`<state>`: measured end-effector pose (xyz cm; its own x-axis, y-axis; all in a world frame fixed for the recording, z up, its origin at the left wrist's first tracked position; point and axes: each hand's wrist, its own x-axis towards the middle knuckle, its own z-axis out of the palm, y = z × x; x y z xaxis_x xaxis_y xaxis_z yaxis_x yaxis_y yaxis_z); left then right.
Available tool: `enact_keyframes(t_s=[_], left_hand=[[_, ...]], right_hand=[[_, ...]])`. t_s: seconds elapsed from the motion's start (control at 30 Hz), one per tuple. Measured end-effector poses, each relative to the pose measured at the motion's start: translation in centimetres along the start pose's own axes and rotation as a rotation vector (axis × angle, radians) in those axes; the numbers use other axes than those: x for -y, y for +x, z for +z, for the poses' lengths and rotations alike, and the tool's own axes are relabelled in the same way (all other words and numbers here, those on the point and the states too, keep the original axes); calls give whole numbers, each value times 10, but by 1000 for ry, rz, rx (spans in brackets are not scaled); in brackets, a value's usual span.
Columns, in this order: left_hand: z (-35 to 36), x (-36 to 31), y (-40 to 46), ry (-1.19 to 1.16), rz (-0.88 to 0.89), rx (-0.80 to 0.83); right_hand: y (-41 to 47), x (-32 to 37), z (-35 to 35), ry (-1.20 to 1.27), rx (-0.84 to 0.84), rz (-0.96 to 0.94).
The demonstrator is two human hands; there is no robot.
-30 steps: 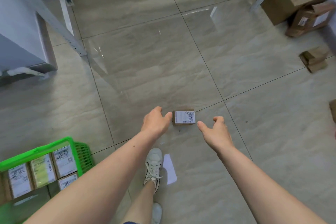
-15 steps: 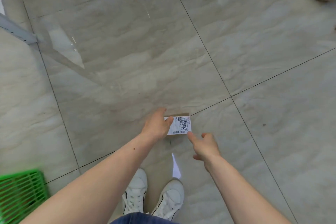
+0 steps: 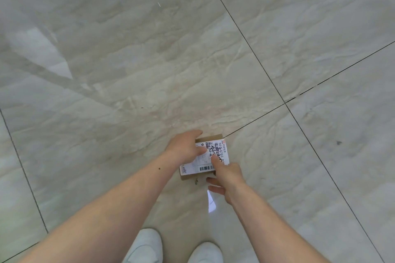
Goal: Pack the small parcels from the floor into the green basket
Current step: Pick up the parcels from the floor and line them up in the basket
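floor: pale grey marbled glossy floor tiles [image 3: 128,70] filled the view, dark grout lines crossing just right of the parcel.
shoes: my two white shoes [image 3: 145,247] stood at the bottom edge, near side of the parcel, well apart from it.
glare: bright window reflection patch [image 3: 211,200] lay on the tile just under my right wrist.
obstructions: nothing stood between my hands and the parcel; green basket was out of frame.
parcel: small brown cardboard box with a white printed shipping label [image 3: 203,157] sat between my hands, label up, tilted; couldn't tell if it was off the floor.
left hand [image 3: 183,147]: gripped the parcel's left edge, fingers curled over the far corner, thumb on the label.
right hand [image 3: 226,174]: half open, index finger pressed on the label's right side, other fingers loosely curled below the box's near edge, not wrapped round it.
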<state>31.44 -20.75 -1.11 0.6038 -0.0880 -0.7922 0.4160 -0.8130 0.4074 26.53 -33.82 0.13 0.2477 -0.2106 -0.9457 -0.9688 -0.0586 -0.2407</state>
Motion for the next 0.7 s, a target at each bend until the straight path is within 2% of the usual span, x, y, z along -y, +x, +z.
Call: enact_keyframes(t_s=[0.17,0.3,0.5,0.7], left_hand=[[-10,-5,-20,-76,41,-50],[-31,-22,-63,-262,31,-96],[-78,-46,-149,-470,11,-193],[-137,-68,-245,-462,36,-246]], right_hand=[[-6,3,-3,9,-114,-71],[-50,21,-14,-21,-174,-148],[-157,60,-26,-128,-232,-301],[-278,95,-27,-136,-212,-371]])
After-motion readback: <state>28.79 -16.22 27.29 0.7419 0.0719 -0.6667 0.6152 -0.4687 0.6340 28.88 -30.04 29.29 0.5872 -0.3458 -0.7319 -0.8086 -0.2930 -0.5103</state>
